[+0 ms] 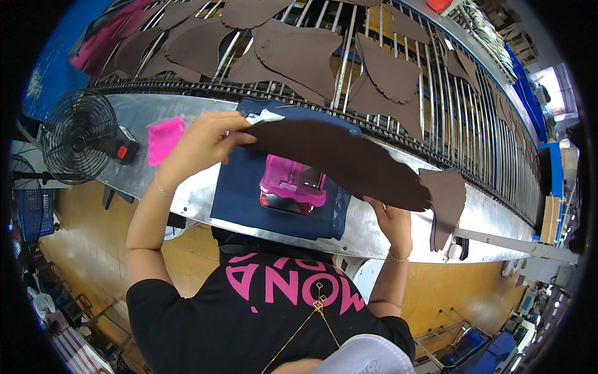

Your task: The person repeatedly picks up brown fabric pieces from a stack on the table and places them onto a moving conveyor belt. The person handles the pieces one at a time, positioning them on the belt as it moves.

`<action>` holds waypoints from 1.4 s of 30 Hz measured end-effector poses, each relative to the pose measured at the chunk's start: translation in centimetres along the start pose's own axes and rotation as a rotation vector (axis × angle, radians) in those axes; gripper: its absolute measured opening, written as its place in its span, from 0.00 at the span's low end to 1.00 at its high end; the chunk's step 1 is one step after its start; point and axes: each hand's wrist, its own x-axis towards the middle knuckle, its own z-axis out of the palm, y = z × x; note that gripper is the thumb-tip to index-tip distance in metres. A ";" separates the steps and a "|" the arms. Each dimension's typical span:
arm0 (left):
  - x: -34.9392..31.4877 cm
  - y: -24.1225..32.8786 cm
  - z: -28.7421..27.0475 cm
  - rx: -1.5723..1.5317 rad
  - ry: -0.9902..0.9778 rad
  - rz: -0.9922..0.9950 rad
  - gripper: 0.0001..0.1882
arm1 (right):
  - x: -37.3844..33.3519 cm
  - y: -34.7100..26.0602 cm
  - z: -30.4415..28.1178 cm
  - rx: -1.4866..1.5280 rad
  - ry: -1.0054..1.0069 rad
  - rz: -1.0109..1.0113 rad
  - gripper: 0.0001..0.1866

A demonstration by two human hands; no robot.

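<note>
A dark brown, leather-like cut piece is stretched slantwise in the air between my two hands. Its left tip is pinched between the thumb and fingers of my left hand. My right hand grips its lower edge near the right end, with some fingers hidden behind it. Beneath the piece lies a dark blue sheet. A pink case-like object with a dark and red thing under it rests on that sheet, partly covered by the piece. A scrap of white material shows beside my left fingertips.
Beyond the metal table runs a rod conveyor carrying several brown cut pieces. Another brown piece hangs over the table to the right. A pink cloth and a black fan are at the left.
</note>
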 end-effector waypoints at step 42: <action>7.0 2.3 -11.4 0.738 0.550 0.265 0.26 | 41.0 14.8 11.8 1.333 0.553 0.632 0.15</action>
